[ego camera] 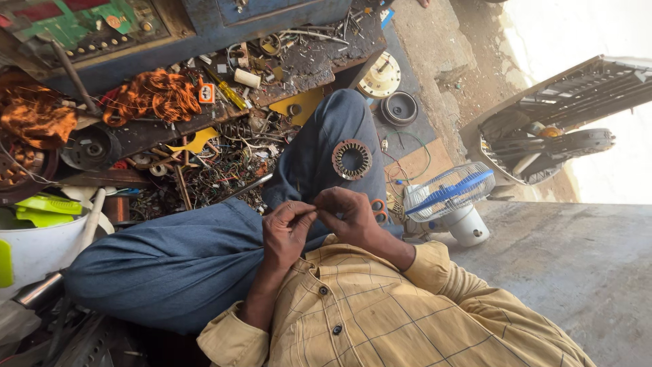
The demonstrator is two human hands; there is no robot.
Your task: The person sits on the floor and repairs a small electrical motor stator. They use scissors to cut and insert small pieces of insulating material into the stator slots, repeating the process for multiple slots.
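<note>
A person is sitting on a concrete floor [577,272] beside a cluttered workbench [204,102]. Left hand [286,231] and right hand [350,214] are pinching together; whatever lies between the fingertips is too small to tell. One stator ring [352,159] is resting on the knee, one fan [451,194] standing nearby.

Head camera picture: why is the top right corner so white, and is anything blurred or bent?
In the head view, daylight overexposes the ground at the upper right, washing out detail behind the fan guard. The workbench clutter lies in even shade. The left hand and right hand look fairly sharp. The wide lens bends the edges.
</note>
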